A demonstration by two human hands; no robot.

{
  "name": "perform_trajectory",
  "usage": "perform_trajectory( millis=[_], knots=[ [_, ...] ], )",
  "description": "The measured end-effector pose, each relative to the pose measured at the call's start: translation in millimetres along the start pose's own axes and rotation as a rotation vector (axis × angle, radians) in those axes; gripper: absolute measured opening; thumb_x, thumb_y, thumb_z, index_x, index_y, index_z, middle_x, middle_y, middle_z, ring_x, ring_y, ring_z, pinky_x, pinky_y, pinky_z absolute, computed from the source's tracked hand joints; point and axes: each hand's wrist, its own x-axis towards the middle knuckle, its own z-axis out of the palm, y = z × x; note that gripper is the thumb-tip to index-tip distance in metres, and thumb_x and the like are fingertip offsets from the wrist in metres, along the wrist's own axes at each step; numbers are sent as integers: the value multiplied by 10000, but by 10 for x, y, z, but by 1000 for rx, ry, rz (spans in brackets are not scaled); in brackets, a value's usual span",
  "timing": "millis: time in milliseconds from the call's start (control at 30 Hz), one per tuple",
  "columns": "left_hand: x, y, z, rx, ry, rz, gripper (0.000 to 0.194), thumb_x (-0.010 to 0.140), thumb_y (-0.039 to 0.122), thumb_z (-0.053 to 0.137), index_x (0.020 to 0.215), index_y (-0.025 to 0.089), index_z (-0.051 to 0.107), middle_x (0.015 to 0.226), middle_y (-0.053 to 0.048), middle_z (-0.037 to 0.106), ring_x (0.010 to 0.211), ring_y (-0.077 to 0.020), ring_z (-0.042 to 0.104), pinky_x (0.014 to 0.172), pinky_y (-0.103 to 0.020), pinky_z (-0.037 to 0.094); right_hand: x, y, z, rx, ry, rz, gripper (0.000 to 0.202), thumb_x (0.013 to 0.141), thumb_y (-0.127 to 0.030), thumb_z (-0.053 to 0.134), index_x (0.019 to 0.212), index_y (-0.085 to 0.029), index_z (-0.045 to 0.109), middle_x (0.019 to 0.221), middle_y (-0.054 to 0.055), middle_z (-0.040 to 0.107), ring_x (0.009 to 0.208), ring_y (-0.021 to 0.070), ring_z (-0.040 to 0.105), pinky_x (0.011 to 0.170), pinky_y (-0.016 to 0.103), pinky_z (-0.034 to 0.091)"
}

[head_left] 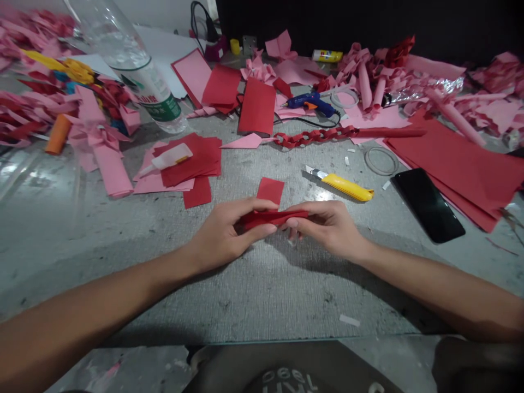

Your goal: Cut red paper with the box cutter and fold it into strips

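Observation:
A folded red paper (272,218) is held between both hands above the table's front part. My left hand (229,229) grips its left end, thumb in front and fingers behind. At its right end my right hand (327,226) pinches it in the same way. Just behind the fingers lies a small red square (271,191). Another red square (198,194) is to the left, beside a stack of red squares (204,158). A yellow cutter (347,186) with its blade out rests behind my right hand.
A phone (428,204) and large red sheets (462,164) lie at the right. Behind are a red paper chain (315,136), a blue glue gun (313,102) and pink scraps. A water bottle (143,82) stands back left. The table edge (286,341) is near my body.

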Motion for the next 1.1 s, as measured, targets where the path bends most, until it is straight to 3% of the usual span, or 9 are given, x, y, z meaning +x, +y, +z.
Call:
perform_trajectory(
  millis=[167,467,633,833,1100],
  knots=[
    [13,9,-7,-29,-37,-148,287,1021,491,737,1140,242,814,973,-3,821,779,-140,701,684,-268,520,0,-17,3,25,45,-5,211,936,-394,870,964,-184,867,786,29,813,617,127,709,595,256,594],
    [23,10,-9,-28,1,-150,260,1007,480,748,1094,252,838,930,2,824,749,-144,683,683,-274,511,-9,3,-7,-9,77,2,248,980,-423,818,927,-186,865,727,25,800,604,138,719,594,270,604],
    [26,26,-12,-86,-24,-226,266,999,489,761,1023,239,851,694,23,751,595,-124,625,554,-253,442,-8,5,-12,-6,106,5,249,981,-422,813,921,-188,871,700,25,799,595,139,718,595,271,602],
    [47,48,-14,-108,-18,-215,219,1018,426,739,967,243,848,698,30,767,550,-92,572,522,-233,402,-6,-1,-14,-3,139,4,253,977,-415,817,879,-187,864,717,37,807,576,137,716,587,270,606],
    [47,47,-13,-65,-10,-205,368,1054,469,693,800,228,807,653,35,745,497,-81,508,491,-245,352,-10,-4,-6,-13,171,-8,262,985,-415,813,850,-198,871,702,40,809,566,138,715,584,267,603]
  ],
)
